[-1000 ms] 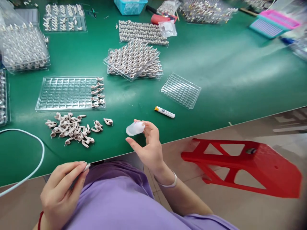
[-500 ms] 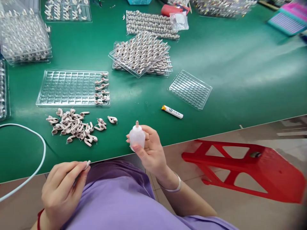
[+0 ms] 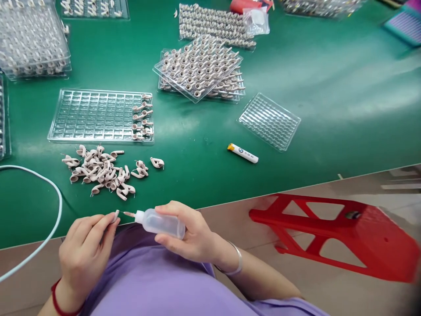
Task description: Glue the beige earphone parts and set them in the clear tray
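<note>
Between the thumb and fingers of my left hand [image 3: 87, 245] is a small pale earphone shell [image 3: 115, 216], mostly covered by the fingertips. My right hand [image 3: 189, 232] is wrapped round a translucent squeeze bottle [image 3: 162, 223] lying nearly level, its needle tip pointing left at the shell. The thin needle ends close to the shell; whether it touches I cannot tell. Beyond my hands lies a loose pile of beige earphone shells [image 3: 103, 169], with a few strays [image 3: 157, 163] to its right. Behind the pile, a clear plastic tray [image 3: 92, 115] has shells in its right-hand columns.
Stacked trays full of shells [image 3: 200, 66] stand farther back, with more trays [image 3: 33, 41] at far left. A smaller clear tray [image 3: 269, 122] and a white lighter-like tube [image 3: 243, 153] lie to the right. A white cable [image 3: 54, 193] curves at left. A red stool [image 3: 345, 237] stands beside the table.
My right hand has tipped the bottle from upright to nearly level and brought its needle left to the shell. My left hand keeps its pinch. The view has shifted slightly.
</note>
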Available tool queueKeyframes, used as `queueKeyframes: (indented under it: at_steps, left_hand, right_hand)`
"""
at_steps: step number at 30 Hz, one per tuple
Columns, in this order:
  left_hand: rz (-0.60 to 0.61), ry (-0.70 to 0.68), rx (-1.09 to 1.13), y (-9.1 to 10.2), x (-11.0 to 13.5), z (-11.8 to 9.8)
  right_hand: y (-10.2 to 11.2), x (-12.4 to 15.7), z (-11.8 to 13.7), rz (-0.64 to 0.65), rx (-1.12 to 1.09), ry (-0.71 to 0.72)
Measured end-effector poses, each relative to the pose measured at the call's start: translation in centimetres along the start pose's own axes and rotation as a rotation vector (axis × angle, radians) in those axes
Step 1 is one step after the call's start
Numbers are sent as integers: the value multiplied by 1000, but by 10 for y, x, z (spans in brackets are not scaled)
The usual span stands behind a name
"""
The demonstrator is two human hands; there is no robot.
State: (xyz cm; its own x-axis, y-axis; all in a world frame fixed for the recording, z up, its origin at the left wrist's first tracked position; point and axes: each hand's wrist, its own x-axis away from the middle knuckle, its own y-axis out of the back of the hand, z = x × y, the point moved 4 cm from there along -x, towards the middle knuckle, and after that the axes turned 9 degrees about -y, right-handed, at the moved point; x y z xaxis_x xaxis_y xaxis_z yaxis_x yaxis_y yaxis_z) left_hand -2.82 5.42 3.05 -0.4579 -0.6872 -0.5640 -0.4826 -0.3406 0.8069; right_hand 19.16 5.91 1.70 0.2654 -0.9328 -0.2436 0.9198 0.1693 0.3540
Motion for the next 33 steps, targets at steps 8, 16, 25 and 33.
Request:
queueKeyframes:
  at_steps: [8, 16, 25, 33]
  left_hand:
    - [8, -3, 18, 0, 1, -1]
    - [17, -2, 22, -2, -1, -2]
    - [15, -1, 32, -3, 2, -2]
    - [14, 10, 32, -2, 1, -2]
  right_hand:
    - [-3, -3, 4, -31, 57, 54]
    - [-3, -3, 3, -18, 73, 38]
    - [-5, -2, 2, -18, 92, 36]
    - [-5, -3, 2, -22, 101, 32]
